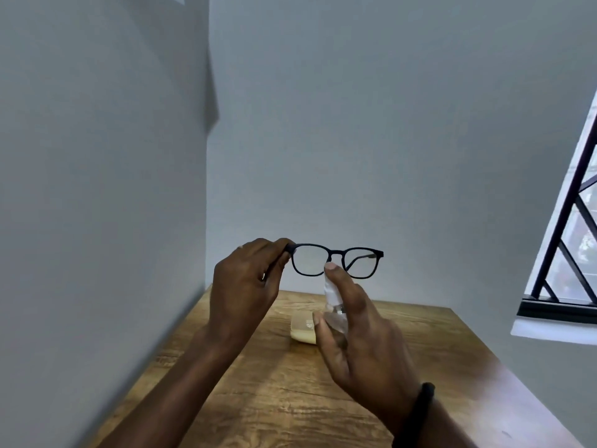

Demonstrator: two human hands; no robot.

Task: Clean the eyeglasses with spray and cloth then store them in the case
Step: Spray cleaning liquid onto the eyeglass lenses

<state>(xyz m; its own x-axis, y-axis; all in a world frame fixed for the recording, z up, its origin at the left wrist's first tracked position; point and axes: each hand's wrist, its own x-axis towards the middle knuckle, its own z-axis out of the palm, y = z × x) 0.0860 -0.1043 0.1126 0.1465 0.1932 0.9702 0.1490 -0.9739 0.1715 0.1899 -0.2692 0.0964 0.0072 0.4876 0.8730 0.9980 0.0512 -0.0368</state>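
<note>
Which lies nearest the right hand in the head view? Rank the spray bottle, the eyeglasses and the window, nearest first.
1. The spray bottle: gripped in the right hand itself.
2. The eyeglasses: just beyond its index fingertip, held up by the left hand.
3. The window: far off on the right wall.

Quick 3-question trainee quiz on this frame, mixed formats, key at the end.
1. True or false: the eyeglasses lie on the table.
2. Which hand holds the spray bottle? A: left hand. B: right hand.
3. Fill in: the pale yellow item sits on the table, partly hidden behind the ____ hand.

Key:
1. False; the left hand grips them in the air by one frame corner.
2. B.
3. right.
</note>
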